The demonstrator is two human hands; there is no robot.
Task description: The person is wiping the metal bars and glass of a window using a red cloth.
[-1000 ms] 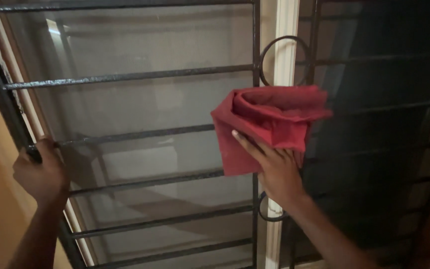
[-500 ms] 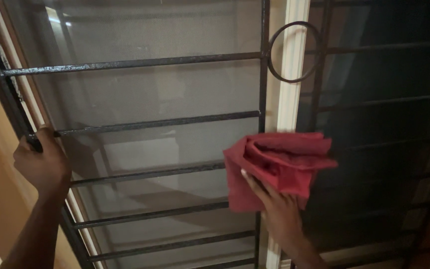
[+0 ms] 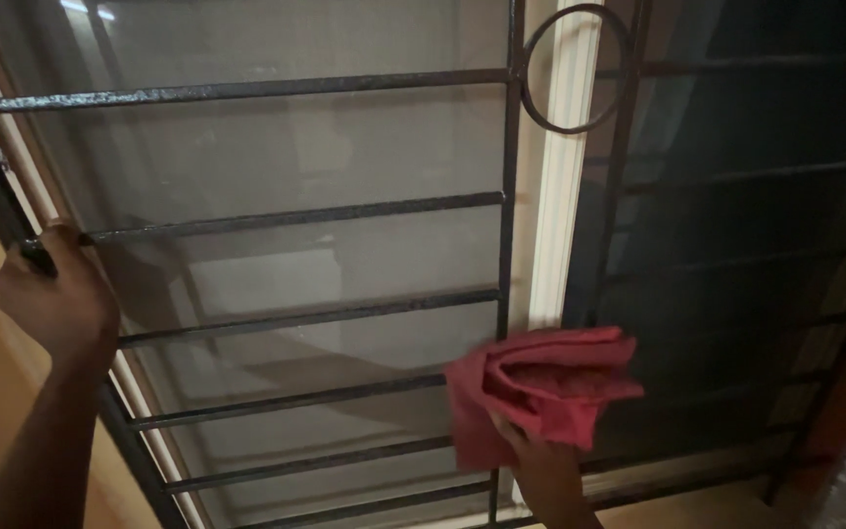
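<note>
While left hand [image 3: 55, 304] grips window grille [image 3: 295, 214], right hand [image 3: 540, 465] clutches bunched red cloth [image 3: 540, 387] against its bars

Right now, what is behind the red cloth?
The red cloth, pressed by the right hand, covers part of the black grille and the white window frame. The covered stretch of bar cannot be seen.
</note>
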